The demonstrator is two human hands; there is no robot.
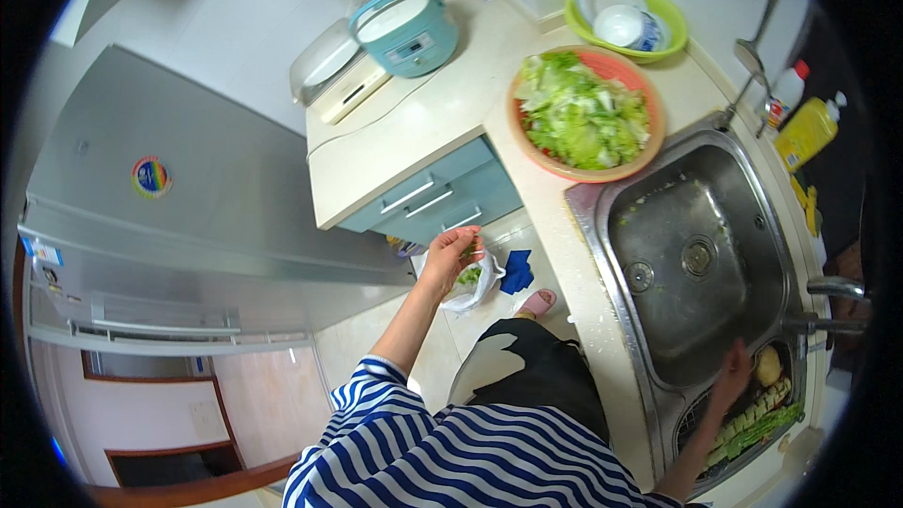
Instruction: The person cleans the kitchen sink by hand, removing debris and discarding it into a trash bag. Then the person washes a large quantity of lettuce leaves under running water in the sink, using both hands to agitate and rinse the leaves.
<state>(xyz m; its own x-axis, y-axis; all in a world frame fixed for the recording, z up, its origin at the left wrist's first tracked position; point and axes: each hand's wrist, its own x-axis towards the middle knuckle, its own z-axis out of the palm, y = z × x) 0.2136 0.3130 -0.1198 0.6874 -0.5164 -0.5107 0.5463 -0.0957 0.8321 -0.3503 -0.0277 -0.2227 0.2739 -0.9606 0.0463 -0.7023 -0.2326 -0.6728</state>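
My left hand [457, 252] is held out over a white plastic bag [462, 300] on the floor, its fingers curled toward the thumb. Green shows between those fingers; whether it is a scrap in my grip or the leaves [468, 276] in the bag behind, I cannot tell. Motion blurs my right hand [734, 372], which is above the near end of the stainless steel sink [712, 310] with nothing visible in it. Small green bits lie in the sink basin. Beside that hand, the side basin holds a round pale vegetable [767, 367] and long green vegetables [758, 423].
An orange basin [518, 130] heaped with torn lettuce [585, 113] stands on the counter. Behind it is a green basin [676, 21] of bowls. A blue rice cooker [423, 49], drawers [451, 187] and refrigerator [197, 183] are leftward. Bottles [808, 134] and a faucet [836, 288] line the right.
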